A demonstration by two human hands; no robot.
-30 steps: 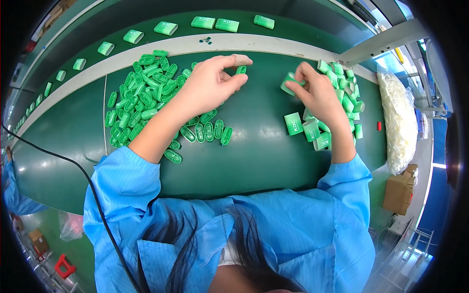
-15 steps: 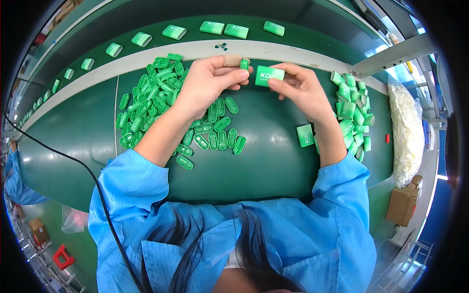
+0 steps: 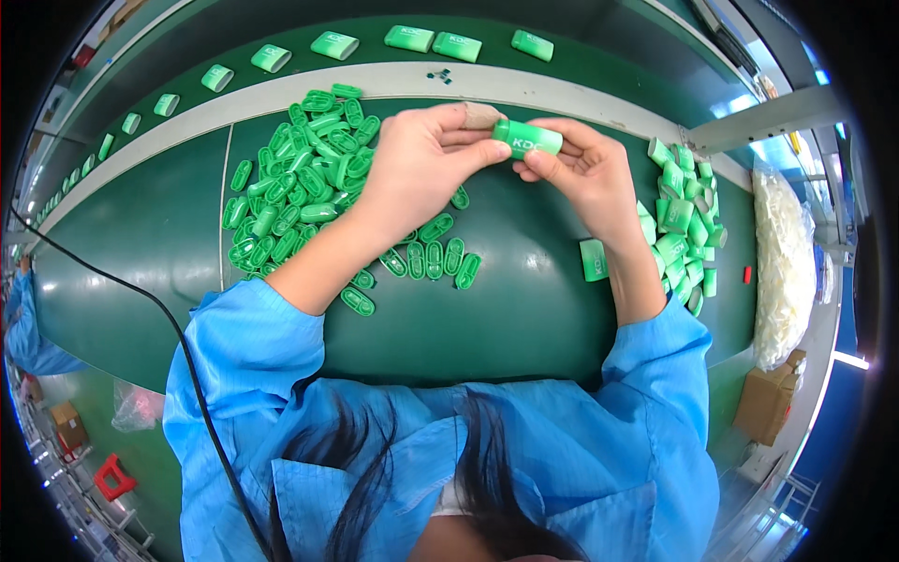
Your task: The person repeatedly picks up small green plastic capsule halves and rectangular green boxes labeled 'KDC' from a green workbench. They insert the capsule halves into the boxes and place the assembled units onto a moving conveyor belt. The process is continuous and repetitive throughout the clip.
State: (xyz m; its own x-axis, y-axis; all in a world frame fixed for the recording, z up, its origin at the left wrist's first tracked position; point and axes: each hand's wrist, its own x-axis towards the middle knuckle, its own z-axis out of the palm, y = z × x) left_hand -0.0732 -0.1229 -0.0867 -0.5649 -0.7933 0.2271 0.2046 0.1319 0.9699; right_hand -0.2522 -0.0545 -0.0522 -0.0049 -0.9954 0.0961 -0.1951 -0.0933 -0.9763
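Two hands are holding one green sleeve [image 3: 537, 140] between them, above the dark green tabletop [image 3: 506, 323]. The left hand [image 3: 417, 155], with a tan wrap [image 3: 481, 115] covering one finger, is pinching a darker end piece [image 3: 501, 129] at the sleeve's end nearest it. The right hand [image 3: 595, 173] is gripping the opposite end, its thumb pressing on the near side and its fingers lying behind. The step in hand is apparently joining end piece to sleeve; how deeply the piece is sitting, I cannot tell. The next move is probably calling for a straight, even push, both parts lining up. Loose end pieces [image 3: 309, 183] are lying heaped left of the left hand, and loose sleeves [image 3: 676, 215] are lying right of the right hand.
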